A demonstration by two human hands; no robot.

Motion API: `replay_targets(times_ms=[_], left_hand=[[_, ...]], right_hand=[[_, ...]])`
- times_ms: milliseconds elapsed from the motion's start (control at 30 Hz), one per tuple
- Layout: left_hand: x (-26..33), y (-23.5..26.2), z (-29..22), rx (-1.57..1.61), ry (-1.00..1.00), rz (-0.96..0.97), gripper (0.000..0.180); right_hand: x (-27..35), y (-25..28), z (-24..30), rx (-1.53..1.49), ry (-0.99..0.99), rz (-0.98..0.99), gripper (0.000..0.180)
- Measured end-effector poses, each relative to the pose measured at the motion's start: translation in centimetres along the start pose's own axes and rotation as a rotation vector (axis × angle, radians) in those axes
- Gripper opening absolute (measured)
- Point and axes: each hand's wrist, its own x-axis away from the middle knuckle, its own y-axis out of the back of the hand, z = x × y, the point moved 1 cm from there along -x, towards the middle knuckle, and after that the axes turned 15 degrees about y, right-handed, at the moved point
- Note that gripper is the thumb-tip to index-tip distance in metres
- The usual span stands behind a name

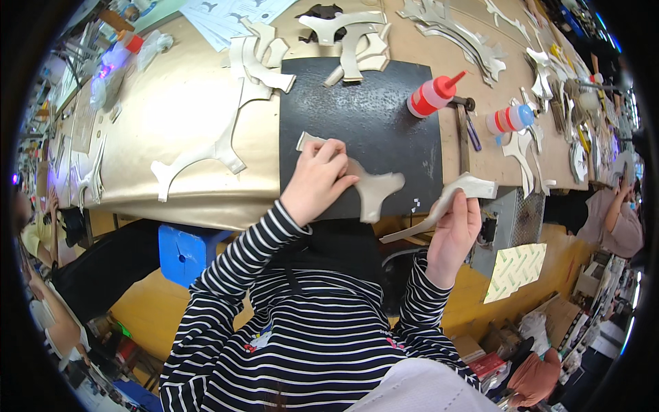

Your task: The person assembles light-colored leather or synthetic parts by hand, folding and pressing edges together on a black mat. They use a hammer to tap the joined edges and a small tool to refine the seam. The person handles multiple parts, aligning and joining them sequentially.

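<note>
On the black mat (357,103) lies a pale Y-shaped cut piece, perhaps leather (376,191). My left hand (319,177) rests on it with bunched fingers pinching or pressing its left part, which they partly hide. A similar curved pale piece (472,185) is gripped between thumb and fingers of my right hand (456,230), off the mat's right edge. One arm of that piece hangs down to the left over the table edge. A red and clear squeeze bottle (431,96) and a hammer (463,130) are beyond my right hand.
More cut pieces (350,51) are piled at the mat's far edge, and one (199,154) lies to the left. A blue-capped bottle (511,119) stands at right, near a purple-handled tool (473,134). Below the table are a blue stool (182,254) and a grey metal box (511,220).
</note>
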Motion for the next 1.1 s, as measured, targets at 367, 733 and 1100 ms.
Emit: replay_targets(times_ms=[367, 733, 1100], left_hand=[[2.0, 1.6, -1.1, -0.055, 0.202, -0.101, 0.045], [3.2, 6.9, 1.7, -0.081, 0.24, 0.051, 0.044], [-6.6, 8.1, 1.3, -0.096, -0.319, 0.477, 0.027]], right_hand=[[0.1, 0.2, -1.0, 0.012, 0.021, 0.051, 0.027], [-0.6, -0.8, -1.6, 0.093, 0.009, 0.177, 0.014], [-1.4, -2.9, -3.0, 0.157, -0.031, 0.221, 0.017]])
